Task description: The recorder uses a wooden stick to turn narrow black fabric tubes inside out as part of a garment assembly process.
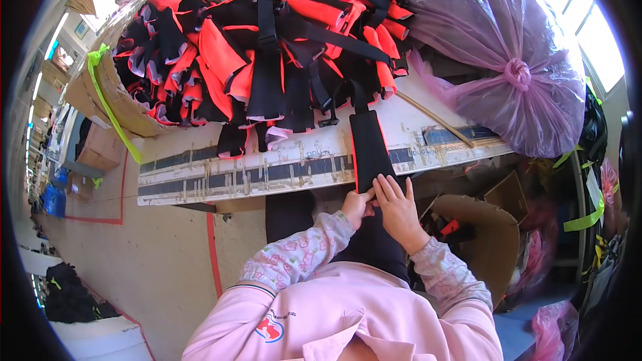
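Note:
A black padded strap (371, 144) with a bright orange edge hangs over the front edge of the table toward me. My left hand (358, 208) is closed on the left side of its near end. My right hand (397, 211) lies on the same end with its fingers stretched out, their tips close to the left hand's. Black webbing runs from the strap's far end back to a large heap of black and orange strap pieces (221, 60). A black plastic buckle (328, 112) rests at the heap's front, left of the strap.
The white table (294, 184) has worn tape along its front edge. A thin wooden stick (435, 119) lies on its right part, by a big knotted pink plastic bag (495, 60). A cardboard box (495, 227) stands below at right. Yellow-green ribbon (110, 107) hangs at left.

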Tool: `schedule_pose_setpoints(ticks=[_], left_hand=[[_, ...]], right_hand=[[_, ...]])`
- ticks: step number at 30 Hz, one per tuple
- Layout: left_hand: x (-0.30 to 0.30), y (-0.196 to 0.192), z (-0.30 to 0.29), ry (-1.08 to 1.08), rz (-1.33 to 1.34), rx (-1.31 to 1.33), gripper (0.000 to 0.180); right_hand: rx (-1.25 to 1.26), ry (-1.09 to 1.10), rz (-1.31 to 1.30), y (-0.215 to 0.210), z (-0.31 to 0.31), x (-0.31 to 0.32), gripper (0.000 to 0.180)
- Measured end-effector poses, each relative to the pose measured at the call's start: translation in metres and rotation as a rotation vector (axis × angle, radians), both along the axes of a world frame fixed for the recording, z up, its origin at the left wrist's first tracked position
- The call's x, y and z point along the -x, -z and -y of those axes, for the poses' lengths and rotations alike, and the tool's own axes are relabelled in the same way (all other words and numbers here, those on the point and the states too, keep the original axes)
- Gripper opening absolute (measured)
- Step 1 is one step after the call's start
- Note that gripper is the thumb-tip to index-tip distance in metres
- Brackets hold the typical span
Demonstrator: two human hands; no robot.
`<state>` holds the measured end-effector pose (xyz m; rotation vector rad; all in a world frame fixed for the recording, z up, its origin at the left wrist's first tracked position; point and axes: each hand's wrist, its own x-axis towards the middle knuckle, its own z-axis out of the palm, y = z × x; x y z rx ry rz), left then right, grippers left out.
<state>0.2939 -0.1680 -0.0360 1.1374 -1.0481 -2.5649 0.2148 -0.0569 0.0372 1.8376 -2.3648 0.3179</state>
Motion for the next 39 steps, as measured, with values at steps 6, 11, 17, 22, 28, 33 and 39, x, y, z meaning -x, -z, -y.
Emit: schedule_pose_setpoints(ticks=[6,11,17,22,28,33,39], left_hand=[[0.000,-0.040,-0.016,0.250,-0.343,-0.015,0.035],[0.006,-0.045,0.026,0.063,-0.585,-0.235,0.053],[0.024,-0.091,0.023,-0.022,-0.744,-0.024,0.051],[0.021,-0.099,0.006,-0.235,-0.567,0.062,0.025],[0.021,-0.101,0.005,-0.293,-0.504,0.073,0.023],[-0.006,-0.109,0.036,0.740,-0.560,0.286,0.031],[-0.020,-0.093,0.135,0.018,-0.323,0.700,0.018]], right_hand=[[0.692,0.245,0.773,0.049,-0.019,0.046,0.026],[1.030,0.270,1.852,0.023,-0.047,0.036,0.030],[0.924,0.387,2.217,0.056,-0.074,0.002,0.033],[0.899,0.428,2.212,0.068,-0.071,-0.007,0.026],[0.903,0.391,2.203,0.061,-0.067,-0.005,0.031],[0.889,0.437,1.774,-0.010,-0.170,0.078,0.040],[0.649,0.842,1.400,-0.069,-0.366,0.123,0.017]])
